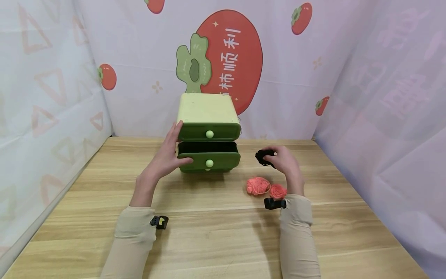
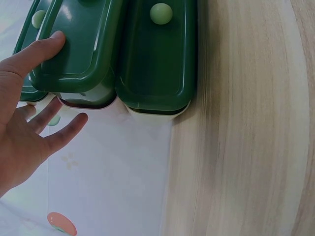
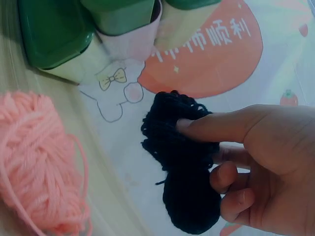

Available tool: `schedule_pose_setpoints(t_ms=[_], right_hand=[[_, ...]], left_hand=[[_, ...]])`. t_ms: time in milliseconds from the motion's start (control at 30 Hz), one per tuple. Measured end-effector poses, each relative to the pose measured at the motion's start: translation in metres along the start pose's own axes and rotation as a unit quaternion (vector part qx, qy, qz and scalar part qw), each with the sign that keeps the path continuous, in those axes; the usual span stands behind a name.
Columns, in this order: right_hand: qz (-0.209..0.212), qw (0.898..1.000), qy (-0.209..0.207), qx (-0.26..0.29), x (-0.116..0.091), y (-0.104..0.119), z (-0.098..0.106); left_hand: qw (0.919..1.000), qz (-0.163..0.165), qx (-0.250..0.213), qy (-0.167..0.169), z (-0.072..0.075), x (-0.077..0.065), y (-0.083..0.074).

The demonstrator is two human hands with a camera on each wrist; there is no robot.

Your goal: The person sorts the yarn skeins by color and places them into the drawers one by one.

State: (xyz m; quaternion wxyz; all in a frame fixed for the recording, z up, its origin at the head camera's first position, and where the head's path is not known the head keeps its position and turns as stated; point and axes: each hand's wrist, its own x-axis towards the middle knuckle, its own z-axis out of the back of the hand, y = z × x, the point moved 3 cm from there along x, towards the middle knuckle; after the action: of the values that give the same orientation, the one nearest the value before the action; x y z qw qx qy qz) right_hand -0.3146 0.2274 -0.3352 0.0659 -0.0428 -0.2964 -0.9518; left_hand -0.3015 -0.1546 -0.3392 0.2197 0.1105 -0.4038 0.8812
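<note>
Though soft and stringy, black yarn [image 3: 184, 164] within pinching right grip [image 1: 285, 159], outspread left grip [image 1: 164, 155] against smooth green drawer [image 1: 223, 160].

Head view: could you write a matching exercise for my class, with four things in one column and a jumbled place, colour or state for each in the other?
Things
1. black yarn
2. middle drawer
3. larger pink yarn ball
4. cabinet top

Descriptions
A. pale yellow
B. lying on the table
C. held in the right hand
D. pulled open

Pairs: 1-C, 2-D, 3-B, 4-A
</note>
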Motion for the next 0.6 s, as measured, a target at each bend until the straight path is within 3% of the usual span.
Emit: schedule_pose_setpoints(t_ms=[600], right_hand=[[0.086, 0.99, -0.11, -0.035, -0.001, 0.052, -0.002]], left_hand=[[0.9999, -0.001, -0.01, -0.001, 0.0, 0.001, 0.001]])
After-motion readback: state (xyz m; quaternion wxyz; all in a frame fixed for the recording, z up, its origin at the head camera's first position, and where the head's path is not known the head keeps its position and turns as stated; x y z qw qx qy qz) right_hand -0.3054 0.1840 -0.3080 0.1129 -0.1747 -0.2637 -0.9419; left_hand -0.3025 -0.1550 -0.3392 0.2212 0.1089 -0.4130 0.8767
